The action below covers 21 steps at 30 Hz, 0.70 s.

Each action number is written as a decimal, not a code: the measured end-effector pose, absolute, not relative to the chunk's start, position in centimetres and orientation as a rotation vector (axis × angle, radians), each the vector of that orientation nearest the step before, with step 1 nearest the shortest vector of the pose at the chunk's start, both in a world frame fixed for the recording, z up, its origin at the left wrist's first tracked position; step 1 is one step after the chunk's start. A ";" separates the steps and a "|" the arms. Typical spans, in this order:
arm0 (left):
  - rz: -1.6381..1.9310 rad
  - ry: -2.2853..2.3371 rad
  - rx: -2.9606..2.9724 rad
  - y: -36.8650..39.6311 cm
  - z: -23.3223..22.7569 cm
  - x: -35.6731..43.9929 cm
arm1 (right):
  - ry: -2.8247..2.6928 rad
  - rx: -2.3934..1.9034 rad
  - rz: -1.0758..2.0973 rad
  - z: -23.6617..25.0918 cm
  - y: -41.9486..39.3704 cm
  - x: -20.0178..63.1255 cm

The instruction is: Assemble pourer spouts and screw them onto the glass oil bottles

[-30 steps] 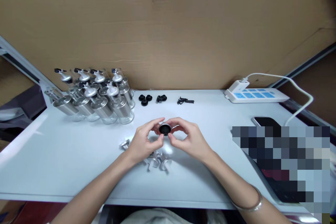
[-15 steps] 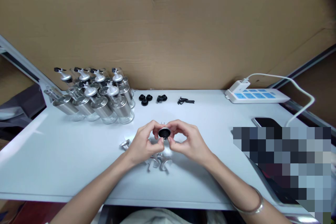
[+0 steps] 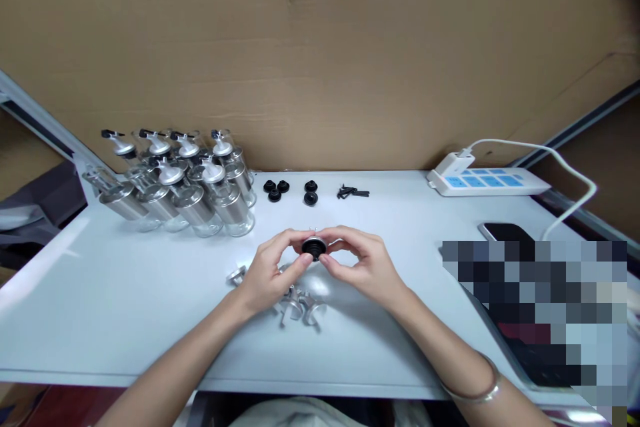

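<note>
Over the middle of the table, my left hand [image 3: 277, 268] and my right hand [image 3: 361, 264] pinch a bottle pour spout [image 3: 315, 249] between thumbs and fingertips. Its ribbed black stopper faces me, ringed by a silver rim, and small prongs show above the fingers. Below my hands lie several loose silver spout tops [image 3: 292, 309], partly hidden by my left hand. Farther back are black stoppers in two groups, one of three [image 3: 275, 195] and one of two [image 3: 311, 198]. To their right is a small pile of black spout flaps [image 3: 353, 193].
Several glass-and-steel oil bottles [image 3: 233, 205] stand at the back left, many with spouts fitted. A white power strip [image 3: 493, 181] with a charger and cable is at the back right. Near the right edge lie a phone [image 3: 510, 233] and a blurred-out area. Cardboard [image 3: 320, 67] walls the back.
My thumbs have moved up onto the lower rim of the spout and its stopper. At the back, one black stopper of the pair has settled flat in front of the other.
</note>
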<state>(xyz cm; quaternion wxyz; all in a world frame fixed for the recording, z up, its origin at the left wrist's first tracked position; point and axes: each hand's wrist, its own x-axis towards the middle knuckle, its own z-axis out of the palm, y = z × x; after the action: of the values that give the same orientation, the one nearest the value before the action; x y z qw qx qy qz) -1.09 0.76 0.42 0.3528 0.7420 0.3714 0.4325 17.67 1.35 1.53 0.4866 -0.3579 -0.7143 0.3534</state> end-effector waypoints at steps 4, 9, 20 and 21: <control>1.109 0.956 1.940 0.8 0.5 -1.2 | -1.749 -0.865 0.889 1.5 1.4 17.7; 1.120 0.958 1.999 0.7 0.8 -1.2 | -1.776 -0.903 0.906 1.5 1.4 17.9; 1.233 0.878 2.236 1.2 0.2 -1.1 | -1.883 -0.845 0.695 1.6 1.3 18.2; 1.273 0.876 2.247 1.3 0.2 -1.0 | -1.868 -0.831 0.723 1.6 1.3 18.1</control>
<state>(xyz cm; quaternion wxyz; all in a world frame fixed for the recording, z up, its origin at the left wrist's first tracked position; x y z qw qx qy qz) -1.03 1.28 0.20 0.2057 0.8064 0.3144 0.4567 18.12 1.33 1.61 0.4676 -0.3386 -0.7615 0.2947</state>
